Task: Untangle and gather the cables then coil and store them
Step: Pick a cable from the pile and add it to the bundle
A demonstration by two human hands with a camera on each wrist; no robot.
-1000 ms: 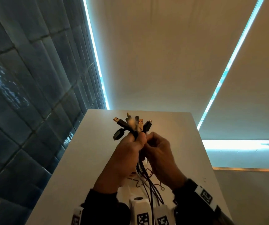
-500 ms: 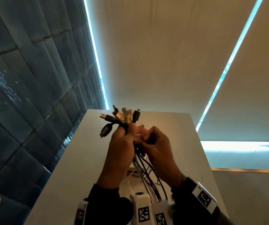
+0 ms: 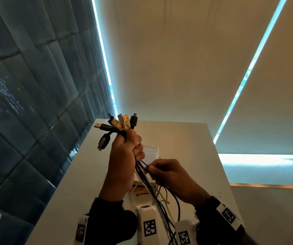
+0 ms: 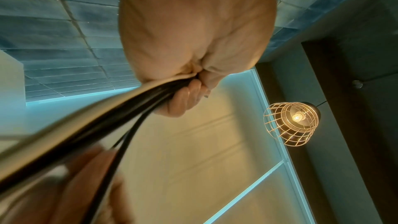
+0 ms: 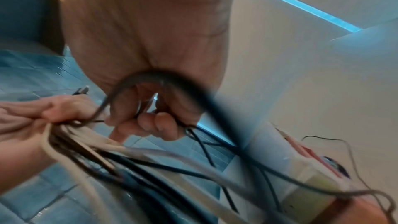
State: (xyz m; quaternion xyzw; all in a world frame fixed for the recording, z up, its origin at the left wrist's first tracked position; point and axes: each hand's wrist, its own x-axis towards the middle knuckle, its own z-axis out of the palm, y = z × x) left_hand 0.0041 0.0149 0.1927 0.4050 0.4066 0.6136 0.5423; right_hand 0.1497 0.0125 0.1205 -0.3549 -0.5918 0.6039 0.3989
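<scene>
My left hand [image 3: 124, 156] is raised above the white table [image 3: 186, 138] and grips a bundle of black and white cables [image 3: 143, 175] in a fist. Their plugs [image 3: 119, 122] fan out above the fist. In the left wrist view the cables [image 4: 103, 118] run down out of the closed fingers [image 4: 185, 98]. My right hand [image 3: 167, 175] is lower and to the right, its fingers curled round the hanging strands. The right wrist view shows its fingers [image 5: 150, 122] hooked round thin black cables [image 5: 155, 77]. The strands trail down toward my body.
A small white box [image 3: 152, 152] sits on the table behind my hands, and loose thin wires [image 3: 161, 193] lie on the table below them. Dark blue tiles [image 3: 36, 103] cover the wall at left. A caged lamp [image 4: 293, 123] hangs overhead.
My left hand has risen with the plug ends. My right hand has slid down from beside the left fist along the hanging cables, and the two hands are now apart.
</scene>
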